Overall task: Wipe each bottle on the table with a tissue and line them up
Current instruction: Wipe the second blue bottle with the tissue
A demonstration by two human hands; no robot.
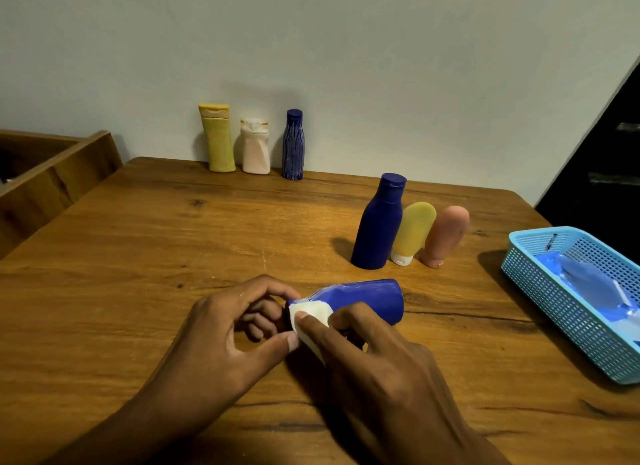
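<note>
wiping now | glossy blue plastic bottle [367,300] lying sideways, front-middle of wooden table [173,239] | left hand [225,336] pinches its cap end | right hand [360,346] presses folded white tissue [310,317] on the neck | probably light, stiff, slippery (so grab the body, not the narrow neck)

Left hand [225,329] and right hand [367,350] meet, fingers curled, pinching.

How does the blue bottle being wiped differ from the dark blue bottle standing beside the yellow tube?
The wiped blue bottle lies on its side; the dark blue bottle stands upright. The wiped one is brighter blue, held with a tissue at its neck; the dark one is untouched. Both are plastic with narrowed necks.
</note>
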